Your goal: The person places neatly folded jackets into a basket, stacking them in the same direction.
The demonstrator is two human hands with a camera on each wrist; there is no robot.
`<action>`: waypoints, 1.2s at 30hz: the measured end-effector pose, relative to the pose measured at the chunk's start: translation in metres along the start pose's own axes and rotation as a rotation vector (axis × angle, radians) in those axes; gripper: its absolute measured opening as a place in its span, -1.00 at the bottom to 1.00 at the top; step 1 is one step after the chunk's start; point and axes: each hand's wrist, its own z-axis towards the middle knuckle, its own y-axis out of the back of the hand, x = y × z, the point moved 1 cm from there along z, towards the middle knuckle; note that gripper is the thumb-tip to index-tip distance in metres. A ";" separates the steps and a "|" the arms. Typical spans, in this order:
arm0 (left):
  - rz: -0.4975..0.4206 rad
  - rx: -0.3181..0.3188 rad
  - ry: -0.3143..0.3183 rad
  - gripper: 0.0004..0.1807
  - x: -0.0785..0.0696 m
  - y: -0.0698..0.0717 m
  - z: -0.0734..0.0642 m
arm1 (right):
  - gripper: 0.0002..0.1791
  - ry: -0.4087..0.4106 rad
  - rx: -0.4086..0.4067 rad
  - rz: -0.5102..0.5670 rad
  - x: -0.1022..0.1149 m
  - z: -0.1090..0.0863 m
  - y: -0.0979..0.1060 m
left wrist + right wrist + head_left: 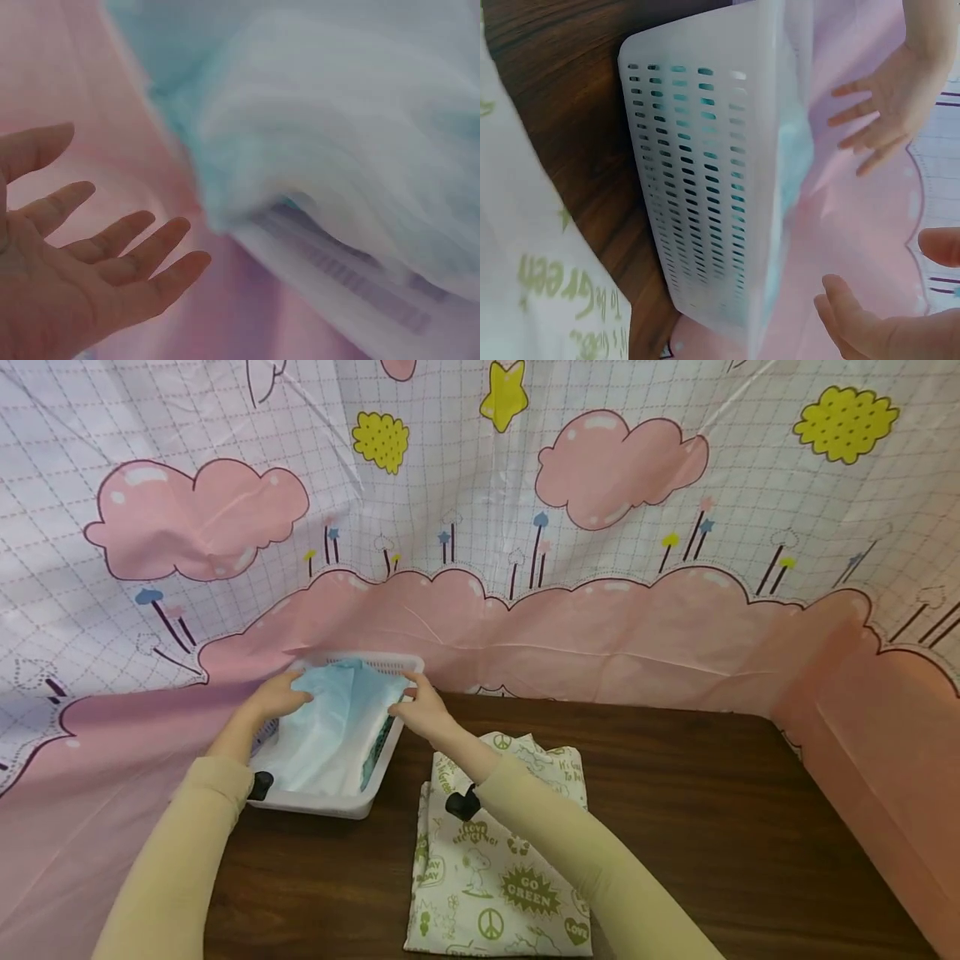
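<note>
A white plastic basket [322, 803] with slotted walls holds a light blue and white cloth [337, 718], loosely heaped up to the rim. My left hand [279, 695] hovers over the basket's left side. Its fingers are spread and hold nothing in the left wrist view, apart from the cloth [337, 120]. Across from it, my right hand [426, 708] is above the basket's right rim, its fingers loosely bent with nothing between them. In the right wrist view, both the right hand [889, 326] and the left hand [892, 105] appear beyond the basket wall [690, 165].
A folded white cloth with green print [487, 877] lies on the dark wooden table [675, 810], right of the basket and under my right forearm. A dark green patterned item [377, 752] shows inside the basket's right side. A pink-and-white patterned curtain [465, 627] surrounds the table.
</note>
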 end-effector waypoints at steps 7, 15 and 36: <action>0.002 -0.115 -0.138 -0.38 -0.054 -0.003 -0.022 | -0.20 0.062 0.048 0.032 0.004 -0.025 0.034; -0.104 -0.182 -0.254 -0.39 -0.102 -0.018 -0.050 | -0.21 0.084 0.079 0.014 0.002 -0.061 0.081; -0.279 -0.089 -0.469 -0.32 -0.145 -0.158 -0.093 | -0.23 0.035 0.071 -0.053 -0.066 -0.146 0.150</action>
